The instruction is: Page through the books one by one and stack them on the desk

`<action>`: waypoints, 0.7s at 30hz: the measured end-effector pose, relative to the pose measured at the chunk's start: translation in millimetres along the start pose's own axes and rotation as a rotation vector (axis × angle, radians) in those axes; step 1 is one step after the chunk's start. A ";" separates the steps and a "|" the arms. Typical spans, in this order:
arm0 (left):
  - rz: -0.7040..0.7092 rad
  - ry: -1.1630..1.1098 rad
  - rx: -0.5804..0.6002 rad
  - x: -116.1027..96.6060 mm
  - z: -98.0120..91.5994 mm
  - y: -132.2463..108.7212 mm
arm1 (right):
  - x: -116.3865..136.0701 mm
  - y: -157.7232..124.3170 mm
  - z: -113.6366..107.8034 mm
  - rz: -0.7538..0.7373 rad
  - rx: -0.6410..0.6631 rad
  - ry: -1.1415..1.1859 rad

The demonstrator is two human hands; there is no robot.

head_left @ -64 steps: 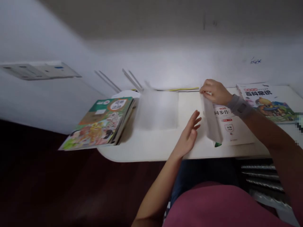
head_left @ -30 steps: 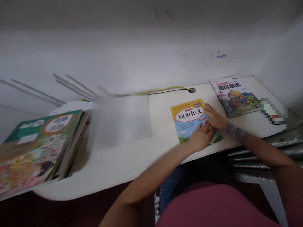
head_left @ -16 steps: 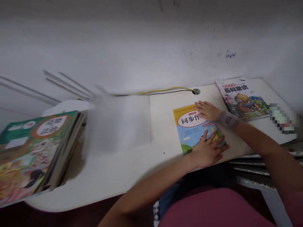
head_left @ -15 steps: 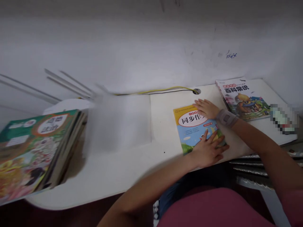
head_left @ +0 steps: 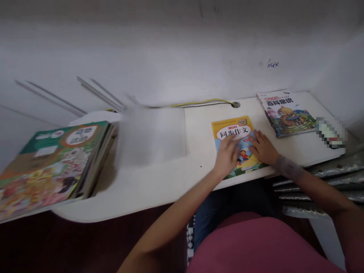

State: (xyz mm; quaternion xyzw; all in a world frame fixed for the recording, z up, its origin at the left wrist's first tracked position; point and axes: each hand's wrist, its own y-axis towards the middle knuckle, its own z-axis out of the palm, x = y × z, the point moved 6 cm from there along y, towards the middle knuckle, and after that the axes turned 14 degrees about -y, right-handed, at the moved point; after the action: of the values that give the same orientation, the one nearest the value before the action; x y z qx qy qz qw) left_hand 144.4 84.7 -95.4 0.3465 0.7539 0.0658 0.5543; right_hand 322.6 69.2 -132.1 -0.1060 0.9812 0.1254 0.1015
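Observation:
A yellow and blue workbook (head_left: 235, 129) lies closed and flat on the white desk (head_left: 159, 185), its cover up. My left hand (head_left: 226, 155) rests over the left half of the cover, fingers stretched out and slightly smeared by motion. At the book's right edge, my right hand (head_left: 264, 148) lies with its fingers spread over the cover. Neither hand grips the book. To the upper right is another book with a white illustrated cover (head_left: 287, 113), apart from my hands.
A stack of books (head_left: 59, 163) with a green and orange top cover stands at the desk's left end. Beside it lies a translucent sheet (head_left: 153, 138). A yellow cable (head_left: 199, 101) runs along the wall to a desk hole (head_left: 236, 105). A blurred-out object (head_left: 331, 132) sits far right.
My left hand has moved up and left across the cover. My right hand has slid down from the top to the right edge. The view has shifted slightly.

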 end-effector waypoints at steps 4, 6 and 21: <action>-0.517 -0.432 -0.400 45.6 -45.8 -18.0 | 1.8 -60.3 -7.6 0.050 -0.002 0.004; -0.683 -0.733 -0.497 56.2 -49.1 -26.3 | 3.9 -70.1 -9.3 0.058 -0.011 0.013; -0.856 -1.044 -0.378 19.5 -0.7 -47.1 | 2.6 -66.4 -8.4 0.198 -0.086 0.276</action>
State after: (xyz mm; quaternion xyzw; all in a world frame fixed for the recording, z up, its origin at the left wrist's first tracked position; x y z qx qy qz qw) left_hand 119.8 61.0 -133.3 -0.0970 0.4348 -0.2032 0.8719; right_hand 334.2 3.7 -139.6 -0.0291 0.9852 0.1611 -0.0514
